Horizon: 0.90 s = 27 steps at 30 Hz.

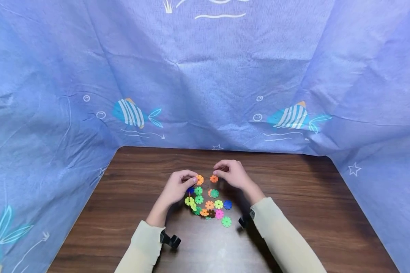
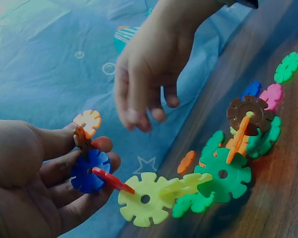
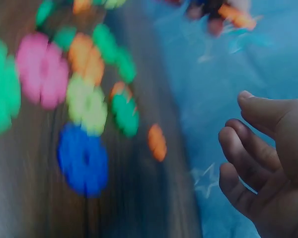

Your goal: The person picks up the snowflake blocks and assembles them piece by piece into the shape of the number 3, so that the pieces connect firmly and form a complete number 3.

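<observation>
My left hand (image 1: 176,185) pinches one end of a chain of interlocking notched plastic discs. At that end, an orange disc (image 2: 88,123) stands at the thumb tip, with a brown disc (image 2: 82,139) and a blue disc (image 2: 90,171) below it. A red disc (image 2: 111,180) links the blue one to a yellow disc (image 2: 145,199); from there the chain runs on through yellow, green and orange pieces to another brown disc (image 2: 248,114). My right hand (image 1: 233,174) hovers with relaxed fingers and nothing in them, near a loose orange disc (image 3: 157,143) on the table.
Loose discs lie on the dark wooden table (image 1: 294,197) beside the chain, among them a blue one (image 1: 227,204), a pink one (image 1: 219,214) and a green one (image 1: 226,222). A blue cloth (image 1: 205,83) with fish prints hangs round the table's back and sides.
</observation>
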Tool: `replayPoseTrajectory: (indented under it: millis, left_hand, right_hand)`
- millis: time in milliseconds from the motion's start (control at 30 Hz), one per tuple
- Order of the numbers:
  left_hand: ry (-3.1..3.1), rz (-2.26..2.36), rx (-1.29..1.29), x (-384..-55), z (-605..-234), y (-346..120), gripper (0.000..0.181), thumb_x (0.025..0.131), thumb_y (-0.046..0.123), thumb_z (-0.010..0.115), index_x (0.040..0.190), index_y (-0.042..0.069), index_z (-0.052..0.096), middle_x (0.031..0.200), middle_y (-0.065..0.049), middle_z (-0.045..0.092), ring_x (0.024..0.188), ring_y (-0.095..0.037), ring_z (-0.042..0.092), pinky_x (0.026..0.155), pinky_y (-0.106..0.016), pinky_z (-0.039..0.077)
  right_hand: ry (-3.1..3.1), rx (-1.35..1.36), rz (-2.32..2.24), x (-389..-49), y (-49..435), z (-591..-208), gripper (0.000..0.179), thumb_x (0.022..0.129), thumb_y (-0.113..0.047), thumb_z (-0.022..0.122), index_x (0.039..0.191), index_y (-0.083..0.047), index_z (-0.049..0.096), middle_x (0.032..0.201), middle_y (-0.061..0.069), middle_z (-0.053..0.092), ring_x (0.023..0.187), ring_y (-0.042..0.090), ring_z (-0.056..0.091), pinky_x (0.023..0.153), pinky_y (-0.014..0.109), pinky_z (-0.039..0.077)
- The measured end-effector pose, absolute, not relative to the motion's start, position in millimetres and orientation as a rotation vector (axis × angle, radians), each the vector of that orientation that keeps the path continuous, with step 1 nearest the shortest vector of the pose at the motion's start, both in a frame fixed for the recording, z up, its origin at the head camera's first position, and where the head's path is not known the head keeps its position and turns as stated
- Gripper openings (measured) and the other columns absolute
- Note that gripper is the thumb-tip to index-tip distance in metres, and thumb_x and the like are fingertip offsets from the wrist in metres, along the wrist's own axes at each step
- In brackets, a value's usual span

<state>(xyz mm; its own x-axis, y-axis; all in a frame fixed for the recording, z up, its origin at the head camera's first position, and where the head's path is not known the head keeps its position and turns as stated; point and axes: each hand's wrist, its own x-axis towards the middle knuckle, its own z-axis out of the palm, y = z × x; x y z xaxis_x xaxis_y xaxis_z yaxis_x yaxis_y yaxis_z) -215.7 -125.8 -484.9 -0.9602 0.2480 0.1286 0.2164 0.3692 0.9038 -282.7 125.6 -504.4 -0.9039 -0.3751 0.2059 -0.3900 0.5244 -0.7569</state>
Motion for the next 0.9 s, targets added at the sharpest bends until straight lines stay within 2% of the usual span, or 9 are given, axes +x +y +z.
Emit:
replayPoseTrajectory:
  millis: [167, 400, 567, 800, 900]
  left_hand:
    - [2.603, 1.712, 0.389, -215.9, -486.0, -128.0, 0.012, 0.099, 0.008, 0.068, 0.108, 0.006, 0.076, 0.095, -0.007, 0.077, 0.084, -0.014, 0.07, 0.078, -0.031, 0.057]
    - [2.62, 1.721, 0.388, -215.9, -486.7, -128.6, 0.011, 0.098, 0.009, 0.07, 0.107, 0.006, 0.077, 0.092, -0.005, 0.077, 0.082, -0.013, 0.071, 0.076, -0.03, 0.058]
    - [2.601, 1.732, 0.381, -216.3, -487.5, -127.4, 0.011, 0.098, 0.009, 0.07, 0.105, 0.006, 0.077, 0.09, -0.005, 0.077, 0.08, -0.012, 0.07, 0.074, -0.029, 0.057]
    - [2.616, 1.721, 0.386, -217.1, -487.9, -127.2, 0.011, 0.098, 0.011, 0.07, 0.105, 0.007, 0.077, 0.09, -0.005, 0.076, 0.079, -0.012, 0.069, 0.074, -0.029, 0.057]
    - [2.613, 1.719, 0.373, -216.5, -488.5, -127.1, 0.011, 0.098, 0.012, 0.07, 0.105, 0.007, 0.077, 0.09, -0.004, 0.076, 0.079, -0.012, 0.07, 0.074, -0.029, 0.057]
  right_hand:
    - [-2.939, 0.772, 1.114, -299.9, 123.1, -516.2, 0.015, 0.091, -0.019, 0.08, 0.103, -0.011, 0.079, 0.096, -0.004, 0.078, 0.09, 0.014, 0.071, 0.084, 0.037, 0.058]
    - [-3.107, 0.713, 0.957, -300.0, 117.4, -527.6, 0.022, 0.087, -0.025, 0.085, 0.106, -0.015, 0.08, 0.101, -0.003, 0.077, 0.099, 0.018, 0.07, 0.088, 0.039, 0.057]
    - [-3.11, 0.706, 0.883, -298.1, 115.4, -531.4, 0.018, 0.084, -0.022, 0.087, 0.098, -0.016, 0.079, 0.092, -0.004, 0.075, 0.094, 0.018, 0.068, 0.089, 0.04, 0.056]
    - [-3.119, 0.683, 0.903, -298.5, 113.1, -530.5, 0.029, 0.083, -0.018, 0.087, 0.109, -0.014, 0.075, 0.094, -0.002, 0.071, 0.092, 0.017, 0.066, 0.088, 0.039, 0.055]
    - [-3.121, 0.668, 0.919, -297.8, 113.2, -529.6, 0.021, 0.083, -0.015, 0.087, 0.099, -0.015, 0.073, 0.09, -0.003, 0.07, 0.089, 0.016, 0.064, 0.086, 0.038, 0.055]
